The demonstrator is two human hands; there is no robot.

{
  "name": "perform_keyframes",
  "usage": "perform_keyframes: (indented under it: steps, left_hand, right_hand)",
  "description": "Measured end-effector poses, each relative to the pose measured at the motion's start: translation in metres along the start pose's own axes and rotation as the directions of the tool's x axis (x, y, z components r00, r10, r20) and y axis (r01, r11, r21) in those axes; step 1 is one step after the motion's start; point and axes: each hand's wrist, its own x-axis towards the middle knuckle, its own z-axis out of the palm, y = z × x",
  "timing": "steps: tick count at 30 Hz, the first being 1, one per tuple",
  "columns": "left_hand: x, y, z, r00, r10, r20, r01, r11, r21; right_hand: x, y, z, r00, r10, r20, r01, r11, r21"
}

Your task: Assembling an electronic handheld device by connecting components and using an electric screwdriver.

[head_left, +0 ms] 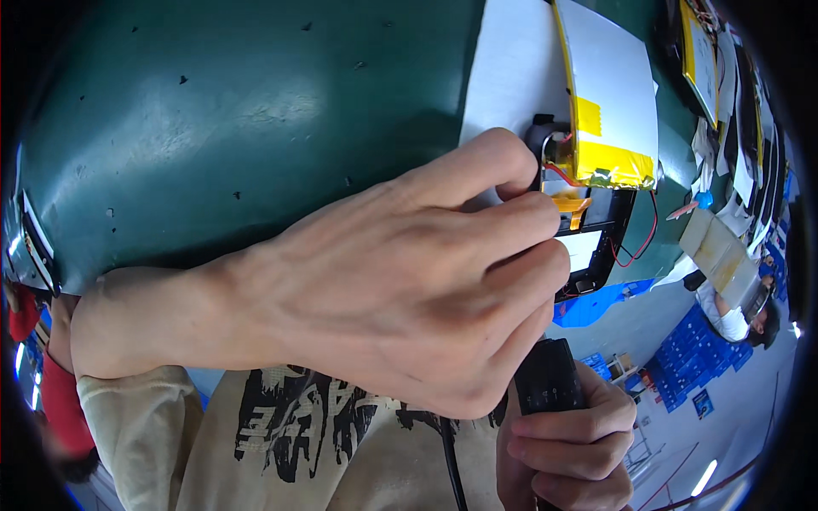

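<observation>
My left hand (pixel 417 272) reaches across from the left, back up, its fingers curled closed. The fingertips are hidden, so what they grip does not show. They are against the left edge of an opened black device casing (pixel 626 209), which has red wires and an orange flat cable (pixel 573 204). Above the casing stands a flat silver battery pack (pixel 615 85) edged with yellow tape. At the lower right, my right hand (pixel 584 456) is closed around a black plastic block (pixel 550 375) with rounded corners, partly covered by the fingers.
A green work mat (pixel 256 111) with small dark scraps spreads out to the left, beside a white sheet (pixel 511 68). Another yellow-edged pack (pixel 700 64) and papers lie at the far right. A black cable (pixel 452 464) hangs before my shirt. Other people are in the background.
</observation>
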Motion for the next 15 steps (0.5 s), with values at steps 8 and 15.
perform_keyframes:
  steps: [8, 15]
  left_hand:
    - [-0.004, 0.004, 0.001, 0.997, -0.062, -0.034, 0.059, 0.996, -0.069]
    - [0.000, 0.003, -0.004, 0.998, -0.056, -0.028, 0.052, 0.991, -0.124]
  right_hand:
    - [0.017, -0.004, 0.018, 0.989, 0.086, -0.119, -0.109, 0.974, -0.200]
    - [0.015, -0.001, 0.012, 0.982, -0.035, -0.187, 0.015, 0.994, -0.108]
